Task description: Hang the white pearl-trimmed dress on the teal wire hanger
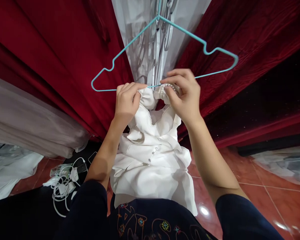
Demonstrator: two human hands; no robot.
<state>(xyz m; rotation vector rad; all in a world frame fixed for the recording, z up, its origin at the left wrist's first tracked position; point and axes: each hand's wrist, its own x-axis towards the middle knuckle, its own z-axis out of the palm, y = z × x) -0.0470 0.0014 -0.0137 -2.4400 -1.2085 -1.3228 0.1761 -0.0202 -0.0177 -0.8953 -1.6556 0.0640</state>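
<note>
White cables are lying low-left of the blue hanger, left hand is pinching the pearled top of the white dress at the hanger's bar, dress is draping below between both grips, right hand is pinching the top's other side, fingers partly hiding fabric-to-bar contact, hanger's hook running out of frame.

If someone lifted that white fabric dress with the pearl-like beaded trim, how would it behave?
The white fabric dress with pearl-like beaded trim would probably be floppy, since its cloth bunches into soft, loose folds. It looks likely to crumple rather than tip or roll, having no rigid shape. The small raised beads edging its neckline might snag.
</note>
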